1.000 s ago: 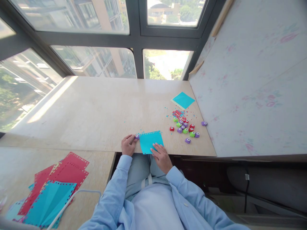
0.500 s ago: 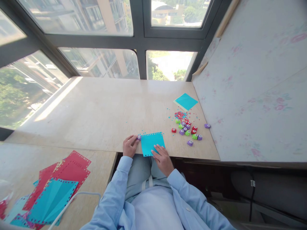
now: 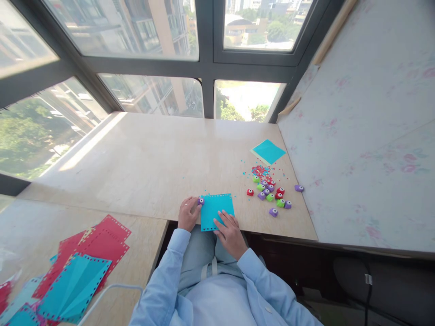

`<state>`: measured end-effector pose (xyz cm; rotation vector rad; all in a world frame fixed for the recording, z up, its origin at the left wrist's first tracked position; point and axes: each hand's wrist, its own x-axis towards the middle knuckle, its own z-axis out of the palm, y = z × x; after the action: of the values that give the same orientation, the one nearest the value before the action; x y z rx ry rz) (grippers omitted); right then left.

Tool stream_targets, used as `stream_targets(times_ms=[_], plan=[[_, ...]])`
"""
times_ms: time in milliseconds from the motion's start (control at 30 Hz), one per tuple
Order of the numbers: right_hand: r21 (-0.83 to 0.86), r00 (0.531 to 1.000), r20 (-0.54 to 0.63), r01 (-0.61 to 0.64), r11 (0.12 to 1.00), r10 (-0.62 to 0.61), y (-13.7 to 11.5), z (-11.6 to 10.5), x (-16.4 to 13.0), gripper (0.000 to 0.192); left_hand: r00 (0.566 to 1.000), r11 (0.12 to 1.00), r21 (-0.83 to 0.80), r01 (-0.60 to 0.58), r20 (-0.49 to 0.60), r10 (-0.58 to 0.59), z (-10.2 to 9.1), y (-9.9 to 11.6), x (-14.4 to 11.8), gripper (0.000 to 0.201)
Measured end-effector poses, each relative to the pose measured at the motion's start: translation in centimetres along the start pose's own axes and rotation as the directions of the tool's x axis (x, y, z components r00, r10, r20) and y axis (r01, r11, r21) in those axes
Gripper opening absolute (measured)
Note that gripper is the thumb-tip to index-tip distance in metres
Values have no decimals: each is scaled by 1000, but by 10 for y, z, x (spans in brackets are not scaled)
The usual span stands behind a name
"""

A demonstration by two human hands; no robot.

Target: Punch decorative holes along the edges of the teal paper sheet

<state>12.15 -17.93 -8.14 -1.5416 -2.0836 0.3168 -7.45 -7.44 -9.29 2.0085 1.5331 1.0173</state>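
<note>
While right hand (image 3: 231, 232) pins teal paper (image 3: 216, 211), left hand (image 3: 189, 213) pinches purple punch (image 3: 200, 201).

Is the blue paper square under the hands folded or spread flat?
Spread flat: the blue paper square lies open on the table, four edges visible, right hand pressing it.

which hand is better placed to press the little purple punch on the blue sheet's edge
Left. The left hand already has the purple punch at the left edge of the blue sheet; the right hand lies flat on the sheet, likely steadying it.
</note>
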Motion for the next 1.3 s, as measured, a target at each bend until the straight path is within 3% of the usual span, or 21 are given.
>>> stream_targets(times_ms=[200,567,967,1300], plan=[[-30,996,78,47,998,-44,11,-22,11,56,999,1000,1,29,-17,-29,-8,3,-5,35],[-88,996,89,26,996,-18,62,-20,57,39,1000,997,81,-11,-24,13,-3,7,10,22],[-56,992,85,93,994,-88,71,-17,50,37,998,990,129,50,-42,-45,-3,14,9,22],[17,993,109,51,999,-53,70,-21,51,41,992,979,161,128,-14,-128,-3,19,9,25]])
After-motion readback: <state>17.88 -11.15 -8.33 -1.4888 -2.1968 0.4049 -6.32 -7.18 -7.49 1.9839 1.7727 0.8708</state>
